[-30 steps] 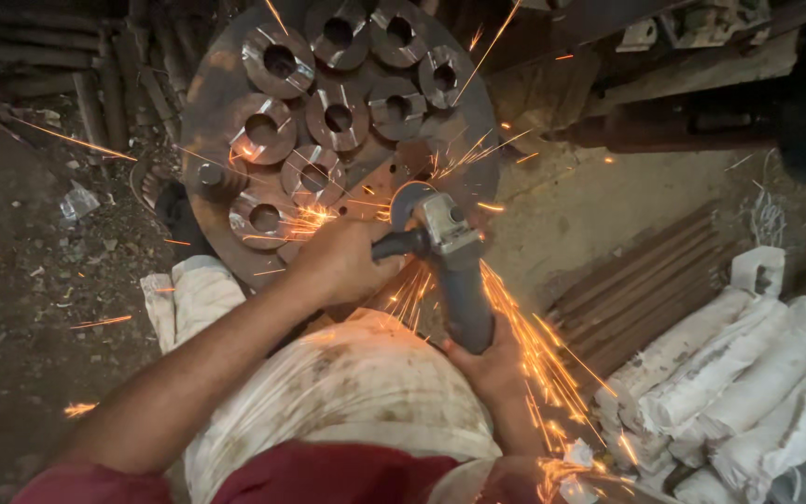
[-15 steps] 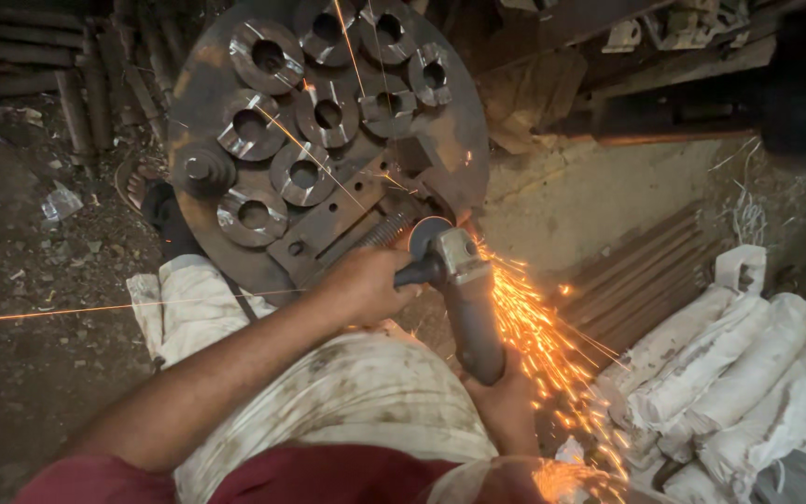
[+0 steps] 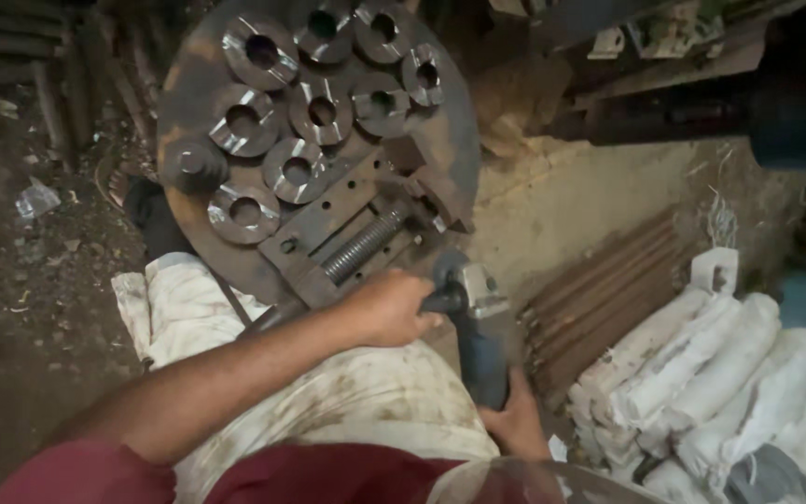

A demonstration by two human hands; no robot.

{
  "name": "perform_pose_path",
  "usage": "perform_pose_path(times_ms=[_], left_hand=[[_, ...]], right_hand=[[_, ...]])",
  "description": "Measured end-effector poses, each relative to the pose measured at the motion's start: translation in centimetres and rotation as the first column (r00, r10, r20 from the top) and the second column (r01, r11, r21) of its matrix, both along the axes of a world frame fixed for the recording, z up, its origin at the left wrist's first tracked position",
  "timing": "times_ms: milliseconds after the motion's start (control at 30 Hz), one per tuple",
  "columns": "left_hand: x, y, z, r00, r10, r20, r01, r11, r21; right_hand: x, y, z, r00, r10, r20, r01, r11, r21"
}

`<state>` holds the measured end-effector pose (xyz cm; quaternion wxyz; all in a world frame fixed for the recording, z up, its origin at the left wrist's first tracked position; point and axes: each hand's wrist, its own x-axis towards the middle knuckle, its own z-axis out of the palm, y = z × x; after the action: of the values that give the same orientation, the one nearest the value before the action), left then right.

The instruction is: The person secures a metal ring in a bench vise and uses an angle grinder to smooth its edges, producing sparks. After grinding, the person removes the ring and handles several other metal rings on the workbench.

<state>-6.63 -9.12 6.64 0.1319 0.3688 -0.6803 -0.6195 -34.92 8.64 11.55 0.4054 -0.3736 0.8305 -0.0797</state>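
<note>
Grinder (image 3: pixel 478 327) at lower centre, below round steel plate (image 3: pixel 319 140), gripped by left hand (image 3: pixel 389 308) closed on side handle and right hand (image 3: pixel 515 420) wrapped round body, lifted between grinding passes; next, steadying before lowering.

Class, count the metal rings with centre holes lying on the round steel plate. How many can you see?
9: three along the plate's top edge, one at right, three in a middle row, two lower left. None seem hidden.
</note>
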Motion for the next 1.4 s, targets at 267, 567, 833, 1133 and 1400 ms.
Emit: perform_pose_path(times_ms=[267, 567, 833, 1133, 1400], left_hand=[[1.7, -1.7, -1.5, 0.987, 0.139, 0.075, -0.139, 0.990, -0.002], [3.3, -3.0, -0.9, 0.973, 0.174, 0.151, -0.188, 0.979, 0.084], [2.7, -2.5, -1.5, 0.971, 0.216, 0.100, -0.220, 0.975, 0.024], [3.3, -2.6, -1.3, 0.970, 0.192, 0.150, -0.197, 0.980, 0.016], [3.0, -2.6, -1.2, 0.974, 0.157, 0.164, -0.159, 0.987, -0.002]], right_hand=[[1.2, -3.2, -2.1, 0.962, 0.162, -0.221, -0.144, 0.985, 0.096], [5.3, -6.6, 0.1, 0.990, 0.112, 0.089, -0.104, 0.990, -0.096], [5.9, -7.1, 0.6, 0.998, 0.005, 0.066, -0.005, 1.000, 0.004], [5.3, -7.0, 0.3, 0.991, 0.133, 0.008, -0.133, 0.991, -0.029], [6.0, -6.8, 1.1, 0.996, 0.088, 0.000, -0.088, 0.996, 0.031]])
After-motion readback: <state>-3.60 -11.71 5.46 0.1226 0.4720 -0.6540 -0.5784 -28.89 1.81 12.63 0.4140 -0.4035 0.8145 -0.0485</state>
